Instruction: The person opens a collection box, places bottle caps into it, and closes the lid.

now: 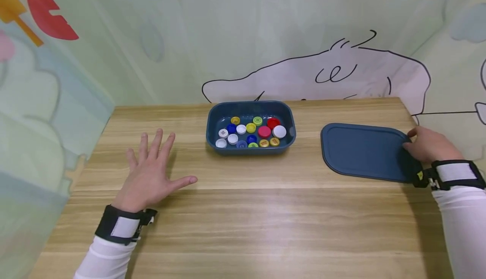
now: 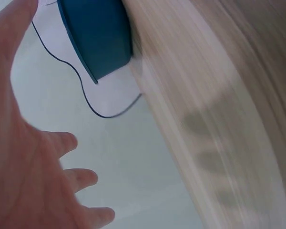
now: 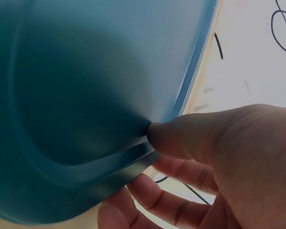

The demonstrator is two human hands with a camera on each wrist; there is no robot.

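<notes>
On the right of the head view, my right hand (image 1: pixel 434 146) pinches the corner of a flat dark blue lid (image 1: pixel 360 152). The right wrist view shows the thumb (image 3: pixel 181 138) on the lid's face and the other fingers at its edge and underside. My left hand (image 1: pixel 148 178) hovers over the left of the table with its fingers spread and holds nothing. Between the hands, toward the back, stands a dark blue tray (image 1: pixel 250 151) with several bottle caps (image 1: pixel 264 132) in red, yellow, green, white and blue. The tray's end (image 2: pixel 97 43) also shows in the left wrist view.
The wood-grain table (image 1: pixel 265 220) carries the tray near its back edge. Behind it and on the left hangs a pale printed curtain (image 1: pixel 182 43) with cartoon line drawings. White sleeves and black wrist straps cover both forearms.
</notes>
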